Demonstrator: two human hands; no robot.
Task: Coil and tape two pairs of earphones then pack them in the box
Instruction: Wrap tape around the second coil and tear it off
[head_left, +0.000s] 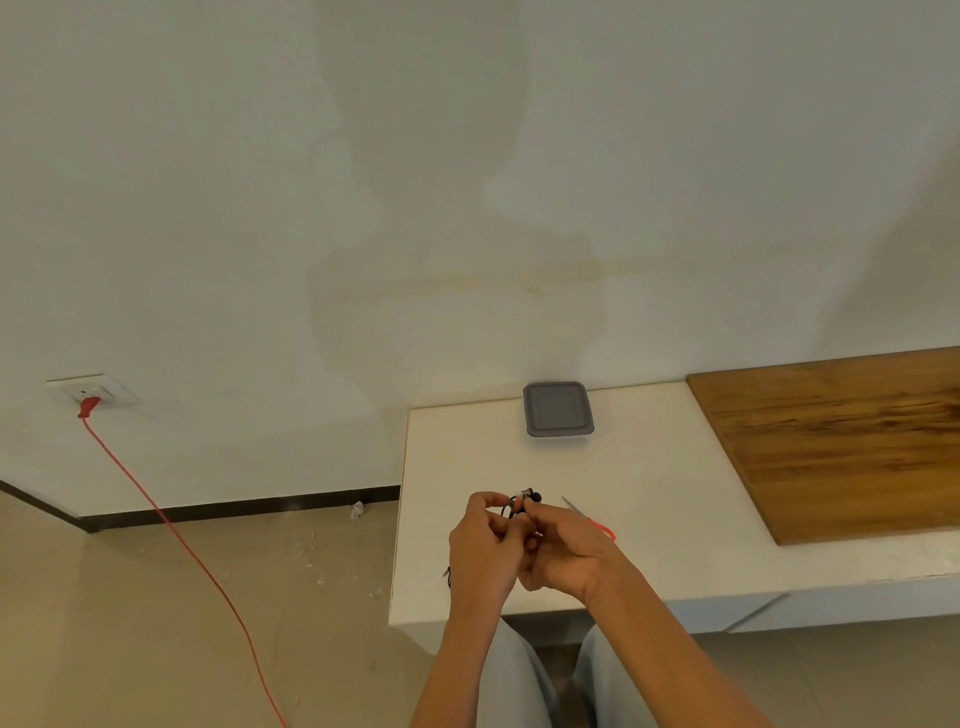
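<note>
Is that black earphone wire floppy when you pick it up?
Probably floppy: the earphones bunch into small loops between the left hand and right hand. Likely very light too, since a pinch seems enough to hold them.

Red cord (178, 538) in wall socket (96, 388); wooden board (841, 441).

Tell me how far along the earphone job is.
Nothing looks finished. The left hand and right hand pinch one pair of earphones over the table, apparently mid-coil; no tape shows. A second black cable lies at the table edge, untouched. The box sits lidded at the back, so taping and packing remain.
</note>
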